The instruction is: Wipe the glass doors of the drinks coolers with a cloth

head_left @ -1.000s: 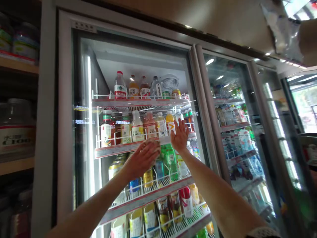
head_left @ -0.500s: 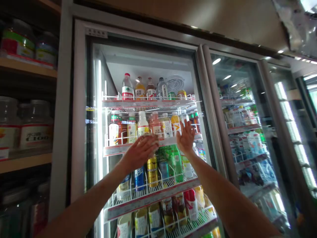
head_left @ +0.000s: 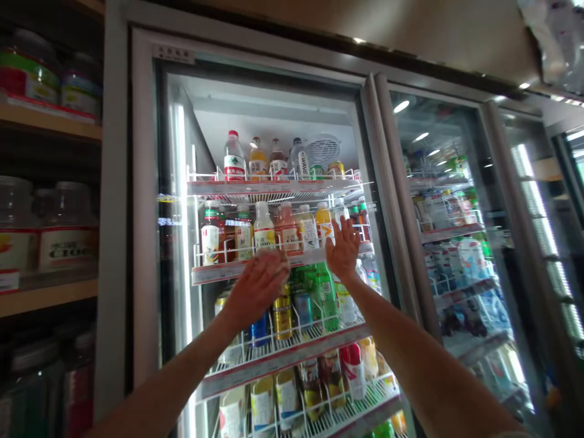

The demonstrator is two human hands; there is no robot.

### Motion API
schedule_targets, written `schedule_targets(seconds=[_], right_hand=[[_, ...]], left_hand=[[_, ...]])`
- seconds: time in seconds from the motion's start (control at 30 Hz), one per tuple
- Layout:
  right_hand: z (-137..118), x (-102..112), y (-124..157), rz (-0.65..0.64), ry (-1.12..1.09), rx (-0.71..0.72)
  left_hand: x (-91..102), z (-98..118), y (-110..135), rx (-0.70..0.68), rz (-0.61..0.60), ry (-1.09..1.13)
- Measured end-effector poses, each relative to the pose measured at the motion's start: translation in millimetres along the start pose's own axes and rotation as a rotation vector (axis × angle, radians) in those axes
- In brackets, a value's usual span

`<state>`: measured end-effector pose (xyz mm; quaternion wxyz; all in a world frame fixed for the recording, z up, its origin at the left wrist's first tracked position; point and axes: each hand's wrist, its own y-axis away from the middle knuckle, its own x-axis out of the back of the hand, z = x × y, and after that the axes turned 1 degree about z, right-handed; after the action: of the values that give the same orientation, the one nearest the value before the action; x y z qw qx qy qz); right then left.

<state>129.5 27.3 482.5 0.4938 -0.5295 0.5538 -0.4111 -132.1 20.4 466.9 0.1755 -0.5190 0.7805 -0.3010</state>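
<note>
In front of me is the glass door (head_left: 274,109) of a lit drinks cooler, with bottles and cans behind it. My left hand (head_left: 261,283), blurred by motion, is pressed toward the glass at the height of the second shelf's front edge. A pale, crumpled cloth (head_left: 279,260) shows at its fingertips, mostly covered by the hand. To its right, my right hand (head_left: 343,248) lies against the glass with fingers spread, holding nothing. An orange-juice bottle (head_left: 324,224) stands behind the glass near its fingertips.
A metal door frame (head_left: 395,201) separates this door from more glass-fronted coolers (head_left: 442,243) on the right. Dark wooden shelves (head_left: 50,121) with large bottles stand at the left. A clear plastic bundle (head_left: 559,48) is at the upper right.
My left hand has moved slightly down and left across the glass, now covering more of the blue can. My right hand stays in nearly the same place. The view has shifted slightly.
</note>
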Motion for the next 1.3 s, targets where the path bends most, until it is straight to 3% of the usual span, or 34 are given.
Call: schedule_targets(seconds=[0.07,0.1,0.2,0.27,0.4,0.43,0.53,0.6,0.7,0.77,0.87,0.93,1.1,1.17,1.27,1.3], right_hand=[[0.2,-0.1,0.1,0.0,0.004,-0.009],[0.2,-0.1,0.2,-0.002,0.006,-0.014],[-0.2,0.6,0.2,-0.013,0.01,-0.017],[-0.4,1.0,0.1,-0.012,0.013,-0.013],[0.1,0.3,-0.2,0.003,0.007,-0.012],[0.3,-0.1,-0.2,0.007,0.002,-0.01],[0.9,-0.7,-0.1,0.019,-0.015,-0.004],[0.9,-0.5,0.1,0.023,-0.028,-0.002],[0.9,-0.1,0.4,0.037,-0.04,0.004],[1.0,-0.2,0.6,0.049,-0.037,0.007],[1.3,-0.6,0.7,0.054,-0.026,0.004],[1.6,-0.9,0.7,0.047,-0.02,0.002],[3.4,-2.1,1.4,0.044,-0.027,0.009],[4.2,-3.0,1.6,0.049,-0.033,0.008],[4.7,-4.0,1.5,0.055,-0.037,0.007],[4.7,-4.1,1.4,0.054,-0.036,0.008]], left_hand=[[-1.4,2.5,0.6,-0.152,-0.015,0.045],[-1.8,2.3,0.6,-0.152,-0.017,0.048],[-0.9,-2.2,0.7,0.114,0.015,-0.014],[0.8,-3.5,3.7,0.163,0.025,-0.021],[5.9,-7.5,14.8,-0.182,-0.044,0.076],[7.5,-11.5,16.4,-0.169,-0.046,0.069],[11.9,-22.1,19.0,0.136,0.024,-0.018],[13.1,-19.3,22.8,0.186,0.05,-0.024],[12.6,-7.5,31.7,-0.094,-0.02,0.041],[13.2,-8.4,35.1,-0.165,-0.058,0.032],[17.5,-22.5,36.8,0.091,-0.012,-0.069],[21.2,-25.1,41.8,0.175,0.016,-0.083],[28.2,-9.0,65.8,-0.181,-0.106,0.086],[31.0,-17.7,69.0,-0.083,-0.076,0.052],[34.6,-36.6,68.8,0.211,0.028,-0.061],[35.0,-38.5,69.3,0.221,0.026,-0.066]])
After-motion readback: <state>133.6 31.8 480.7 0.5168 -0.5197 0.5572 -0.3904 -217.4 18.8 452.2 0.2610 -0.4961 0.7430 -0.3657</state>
